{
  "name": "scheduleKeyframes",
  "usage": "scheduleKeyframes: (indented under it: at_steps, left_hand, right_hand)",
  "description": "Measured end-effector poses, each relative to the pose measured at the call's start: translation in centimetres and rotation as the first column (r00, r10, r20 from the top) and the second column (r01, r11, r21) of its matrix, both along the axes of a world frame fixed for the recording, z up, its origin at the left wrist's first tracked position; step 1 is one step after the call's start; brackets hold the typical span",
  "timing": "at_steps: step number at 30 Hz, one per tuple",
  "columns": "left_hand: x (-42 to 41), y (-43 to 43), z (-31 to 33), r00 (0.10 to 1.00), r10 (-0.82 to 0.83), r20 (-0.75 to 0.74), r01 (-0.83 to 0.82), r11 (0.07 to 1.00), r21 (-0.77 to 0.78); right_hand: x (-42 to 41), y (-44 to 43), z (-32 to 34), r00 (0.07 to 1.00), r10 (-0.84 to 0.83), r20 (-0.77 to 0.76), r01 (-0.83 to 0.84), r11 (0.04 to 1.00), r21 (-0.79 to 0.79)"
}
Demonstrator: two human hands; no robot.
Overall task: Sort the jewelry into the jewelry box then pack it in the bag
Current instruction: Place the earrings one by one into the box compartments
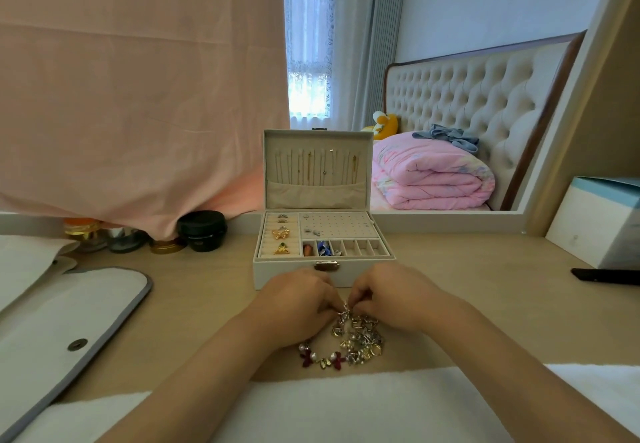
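Note:
A white jewelry box (277, 274) stands open at the middle of the desk, with necklaces hanging in its lid and rings, brooches and small pieces in its tray. Just in front of it lies a pile of jewelry (353, 342), gold and silver pieces with dark red flowers. My left hand (298, 304) and my right hand (388, 299) meet at the top of the pile, fingers curled, both pinching one small silver piece (344, 309) between them. A white bag with grey trim and a snap button (62, 321) lies flat at the left.
Jars and a black pot (202, 229) stand at the back left under a pink cloth. A white and blue carton (599, 224) and a dark phone (606, 275) sit at the right. A mirror behind the box shows a bed. A white cloth (346, 404) covers the near edge.

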State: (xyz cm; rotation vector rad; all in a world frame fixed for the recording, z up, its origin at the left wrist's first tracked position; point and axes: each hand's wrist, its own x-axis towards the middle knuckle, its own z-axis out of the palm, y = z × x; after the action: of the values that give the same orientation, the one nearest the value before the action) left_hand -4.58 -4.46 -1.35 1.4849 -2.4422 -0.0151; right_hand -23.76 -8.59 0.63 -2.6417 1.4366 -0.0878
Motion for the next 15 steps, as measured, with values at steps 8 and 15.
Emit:
scheduleKeyframes:
  at_steps: [8,15]
  left_hand:
    - [0.2,-0.1,-0.4,0.997,0.048,-0.053,-0.049,0.999,-0.017]
    - [0.0,0.0,-1.0,0.989,0.086,-0.119,-0.086,0.996,0.007]
  right_hand:
    - [0.4,0.3,-0.1,0.997,-0.023,0.072,0.025,0.999,-0.028]
    - [0.9,0.4,-0.6,0.996,0.004,0.089,-0.006,1.000,0.013]
